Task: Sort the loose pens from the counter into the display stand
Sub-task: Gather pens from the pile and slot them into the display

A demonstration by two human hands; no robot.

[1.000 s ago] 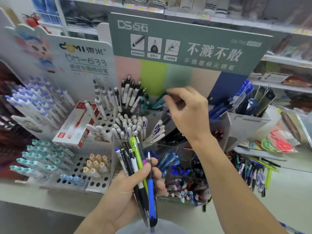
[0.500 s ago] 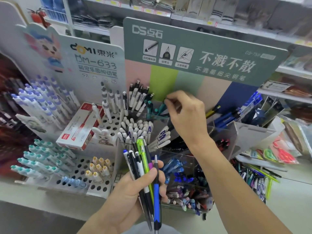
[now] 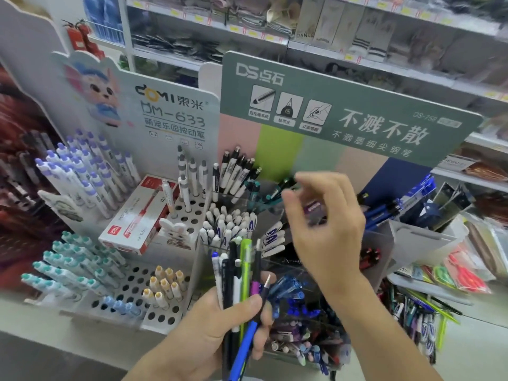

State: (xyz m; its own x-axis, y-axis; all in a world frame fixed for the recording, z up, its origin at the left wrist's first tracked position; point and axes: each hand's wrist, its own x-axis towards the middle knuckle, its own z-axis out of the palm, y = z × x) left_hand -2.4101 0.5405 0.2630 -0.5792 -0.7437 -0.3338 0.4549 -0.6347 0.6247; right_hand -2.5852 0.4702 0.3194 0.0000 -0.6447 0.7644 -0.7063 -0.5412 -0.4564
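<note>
My left hand (image 3: 209, 331) grips a bundle of several pens (image 3: 242, 273) upright at the bottom centre: white, black, lime green, purple and blue ones. My right hand (image 3: 327, 229) hovers, blurred, in front of the display stand (image 3: 343, 116) with its fingers loosely curled and nothing in them. Just beyond its fingertips, teal pens (image 3: 284, 185) lean in a clear upper compartment. Beside them stand black-and-white pens (image 3: 236, 171). More loose pens (image 3: 417, 314) lie on the counter at the right, partly behind my right forearm.
A white hole-rack (image 3: 132, 287) with teal, purple and yellow capped pens stands at the left, and a red pen box (image 3: 137, 218) lies on it. Clear bins of blue pens (image 3: 294, 292) sit under my right wrist. Store shelves (image 3: 302, 42) run behind.
My right hand pinched something at the teal pen compartment earlier; now it has let go and drawn back down and to the right, empty. The view has shifted closer. My left hand keeps its bundle.
</note>
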